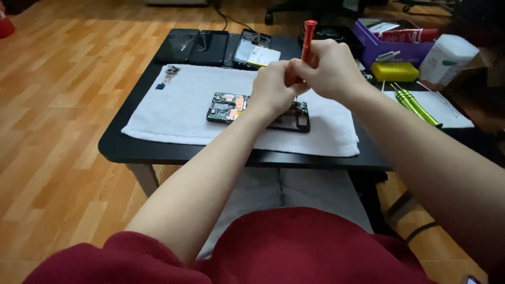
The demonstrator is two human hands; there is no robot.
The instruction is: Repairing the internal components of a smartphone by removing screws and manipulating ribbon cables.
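An opened phone (227,108) with its circuit board bare lies on a white towel (179,113) on a small black table (137,150). Both hands are raised just above the phone's right half. My right hand (329,68) grips a red screwdriver (308,36) that stands upright, its cap sticking out above the fingers. My left hand (272,88) is closed around the lower part of the screwdriver's shaft, which is hidden by the fingers. The screwdriver's tip cannot be seen.
A small loose part with a ribbon (167,75) lies at the towel's far left. Phone panels and a back cover (210,46) sit at the table's far edge. To the right are a purple box (392,44), a yellow case (394,71), green screwdrivers (418,108) and a white container (447,58).
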